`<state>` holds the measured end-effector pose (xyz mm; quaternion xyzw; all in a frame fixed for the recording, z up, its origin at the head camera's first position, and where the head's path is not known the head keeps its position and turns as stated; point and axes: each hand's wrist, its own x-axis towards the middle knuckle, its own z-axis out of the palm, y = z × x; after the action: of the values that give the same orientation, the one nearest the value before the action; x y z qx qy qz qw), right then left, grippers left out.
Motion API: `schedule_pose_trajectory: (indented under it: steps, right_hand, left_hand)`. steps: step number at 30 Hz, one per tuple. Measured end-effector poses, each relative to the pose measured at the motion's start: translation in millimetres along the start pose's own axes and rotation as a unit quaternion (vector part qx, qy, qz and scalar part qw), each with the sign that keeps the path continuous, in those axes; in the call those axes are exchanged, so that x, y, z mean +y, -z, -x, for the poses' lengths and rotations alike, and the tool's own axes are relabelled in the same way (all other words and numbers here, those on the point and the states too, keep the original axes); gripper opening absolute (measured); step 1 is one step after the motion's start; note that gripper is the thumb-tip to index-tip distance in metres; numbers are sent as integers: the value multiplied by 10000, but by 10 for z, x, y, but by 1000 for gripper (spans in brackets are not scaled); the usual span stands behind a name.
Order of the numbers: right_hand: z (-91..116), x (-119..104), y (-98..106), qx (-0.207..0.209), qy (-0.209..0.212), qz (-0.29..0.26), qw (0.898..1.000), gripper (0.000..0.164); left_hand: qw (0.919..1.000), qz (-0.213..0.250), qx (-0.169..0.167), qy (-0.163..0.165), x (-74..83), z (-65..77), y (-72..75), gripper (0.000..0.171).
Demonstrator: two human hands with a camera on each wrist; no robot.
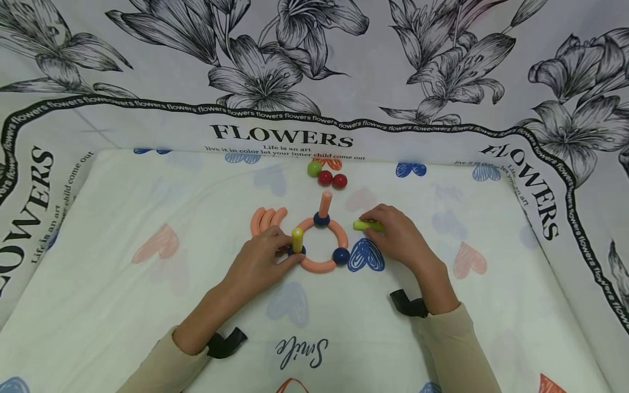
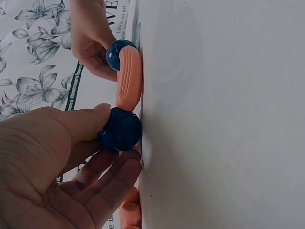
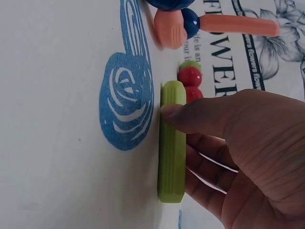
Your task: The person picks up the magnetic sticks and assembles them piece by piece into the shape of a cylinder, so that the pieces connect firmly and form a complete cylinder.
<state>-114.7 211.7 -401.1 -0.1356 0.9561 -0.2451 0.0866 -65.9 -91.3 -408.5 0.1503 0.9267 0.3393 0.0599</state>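
Observation:
A ring of curved orange rods (image 1: 317, 266) joined by blue balls lies on the cloth. My left hand (image 1: 262, 254) grips the ring's left blue ball (image 2: 121, 129) between thumb and fingers. From that ball a yellow rod (image 1: 297, 240) stands upright. Another upright rod, a straight orange one (image 1: 325, 204), rises from the far blue ball (image 1: 321, 219). To the right of the ring, my right hand (image 1: 398, 234) pinches a yellow-green rod (image 3: 172, 143) that lies level, close over the cloth. The near right blue ball (image 1: 341, 256) carries no upright rod.
Several loose curved orange rods (image 1: 266, 219) lie just beyond my left hand. A green ball (image 1: 314, 168) and two red balls, one of them a red ball (image 1: 339, 181) at the right, sit behind the ring. The cloth (image 1: 196, 305) is printed with hearts.

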Motion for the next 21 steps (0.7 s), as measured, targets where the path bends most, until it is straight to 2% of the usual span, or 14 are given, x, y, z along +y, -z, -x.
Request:
schedule_pose_trajectory:
  steps: [16, 21]
  right_hand:
    - [-5, -1, -8, 11, -167, 173, 9997, 31]
    - [-7, 1, -3, 2, -214, 201, 9996, 37]
  left_hand:
    - [9999, -60, 37, -118, -11, -3, -3, 23]
    - [9999, -58, 38, -149, -10, -6, -1, 22]
